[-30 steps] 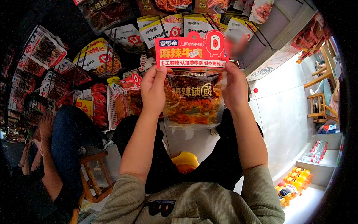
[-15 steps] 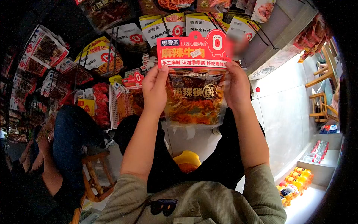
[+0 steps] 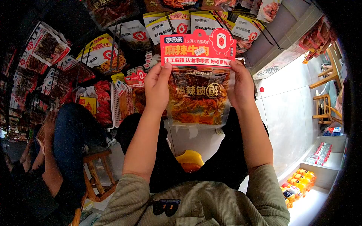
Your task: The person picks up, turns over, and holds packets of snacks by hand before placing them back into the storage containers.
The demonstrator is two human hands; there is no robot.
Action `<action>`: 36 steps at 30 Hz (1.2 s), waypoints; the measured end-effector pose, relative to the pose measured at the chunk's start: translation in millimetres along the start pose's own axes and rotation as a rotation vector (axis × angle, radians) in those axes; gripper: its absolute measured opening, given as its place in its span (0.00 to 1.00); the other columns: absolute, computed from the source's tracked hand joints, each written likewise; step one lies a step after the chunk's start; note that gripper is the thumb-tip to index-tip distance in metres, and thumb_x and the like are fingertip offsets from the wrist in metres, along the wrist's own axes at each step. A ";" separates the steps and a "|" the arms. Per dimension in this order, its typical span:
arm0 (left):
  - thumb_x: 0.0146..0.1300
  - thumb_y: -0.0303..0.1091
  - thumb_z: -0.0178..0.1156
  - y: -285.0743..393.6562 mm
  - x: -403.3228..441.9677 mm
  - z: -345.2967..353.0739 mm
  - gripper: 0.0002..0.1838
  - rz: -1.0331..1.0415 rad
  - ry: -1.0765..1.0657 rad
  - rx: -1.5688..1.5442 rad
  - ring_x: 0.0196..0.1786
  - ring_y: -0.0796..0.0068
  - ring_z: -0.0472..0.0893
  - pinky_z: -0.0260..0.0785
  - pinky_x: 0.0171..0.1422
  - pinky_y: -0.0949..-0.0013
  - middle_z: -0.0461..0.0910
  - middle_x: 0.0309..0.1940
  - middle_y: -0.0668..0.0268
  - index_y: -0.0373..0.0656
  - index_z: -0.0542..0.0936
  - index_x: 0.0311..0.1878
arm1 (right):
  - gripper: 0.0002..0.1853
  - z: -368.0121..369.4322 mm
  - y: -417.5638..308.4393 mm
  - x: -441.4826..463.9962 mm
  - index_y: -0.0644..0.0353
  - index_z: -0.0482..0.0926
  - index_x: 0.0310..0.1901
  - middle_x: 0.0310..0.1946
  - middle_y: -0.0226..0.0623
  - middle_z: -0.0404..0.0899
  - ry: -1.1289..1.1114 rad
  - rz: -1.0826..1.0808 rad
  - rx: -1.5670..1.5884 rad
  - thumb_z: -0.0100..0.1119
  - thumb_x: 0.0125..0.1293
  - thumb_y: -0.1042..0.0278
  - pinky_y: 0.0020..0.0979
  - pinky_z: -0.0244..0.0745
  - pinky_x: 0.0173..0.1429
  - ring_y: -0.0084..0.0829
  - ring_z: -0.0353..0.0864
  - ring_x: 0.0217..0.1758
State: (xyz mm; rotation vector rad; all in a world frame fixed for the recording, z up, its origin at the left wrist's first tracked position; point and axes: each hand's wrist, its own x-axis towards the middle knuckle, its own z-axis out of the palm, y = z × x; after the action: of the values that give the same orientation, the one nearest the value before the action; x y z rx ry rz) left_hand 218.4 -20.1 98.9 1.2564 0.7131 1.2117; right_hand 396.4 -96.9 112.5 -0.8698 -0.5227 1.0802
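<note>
Packet of spicy beef [image 3: 199, 100] hangs front-up above dark trousers [image 3: 166, 169]; left hand [image 3: 156, 88] pinches red header card [image 3: 176, 49] at lower left corner, right hand [image 3: 242, 86] at lower right; print lies unobstructed, readable.

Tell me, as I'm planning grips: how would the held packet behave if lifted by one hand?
The packet would probably flex below its flat red card. Its glossy film may be slippery; the filling probably hangs heavy.
</note>
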 end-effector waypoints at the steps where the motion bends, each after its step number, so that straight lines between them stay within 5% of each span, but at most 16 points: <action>1: 0.65 0.38 0.48 -0.1 0.1 0.0 0.14 0.009 -0.001 -0.006 0.36 0.87 0.69 0.60 0.42 0.79 0.76 0.33 0.72 0.36 0.75 0.40 | 0.14 -1.9 1.3 0.9 0.64 0.72 0.44 0.41 0.40 0.76 0.010 -0.004 -0.007 0.44 0.60 0.65 0.34 0.65 0.54 0.32 0.74 0.46; 18: 0.66 0.39 0.47 -5.3 0.2 -1.0 0.13 0.038 -0.026 0.057 0.27 0.91 0.60 0.54 0.31 0.82 0.69 0.25 0.77 0.37 0.74 0.38 | 0.16 5.2 -0.2 -0.5 0.67 0.71 0.44 0.40 0.43 0.77 0.073 0.083 -0.007 0.43 0.63 0.62 0.32 0.69 0.50 0.32 0.77 0.42; 24: 0.65 0.39 0.48 -5.1 1.5 -0.4 0.14 0.086 0.002 0.063 0.27 0.91 0.61 0.54 0.31 0.82 0.70 0.26 0.76 0.37 0.74 0.38 | 0.14 0.5 1.4 -1.2 0.64 0.76 0.39 0.35 0.34 0.78 -0.012 0.183 -0.186 0.51 0.60 0.60 0.27 0.69 0.46 0.25 0.76 0.38; 36: 0.61 0.41 0.55 -8.0 3.3 -3.9 0.13 -0.122 -0.054 0.066 0.28 0.89 0.64 0.56 0.32 0.80 0.73 0.25 0.76 0.39 0.76 0.38 | 0.13 -1.0 5.0 -3.8 0.64 0.77 0.41 0.37 0.31 0.78 -0.095 0.087 -0.325 0.57 0.57 0.66 0.22 0.66 0.47 0.19 0.74 0.38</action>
State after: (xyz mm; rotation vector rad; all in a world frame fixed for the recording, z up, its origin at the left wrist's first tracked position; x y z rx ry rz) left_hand 218.0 -14.8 91.1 1.2761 0.7837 1.0584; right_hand 392.9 -99.7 107.9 -1.1368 -0.7600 1.1372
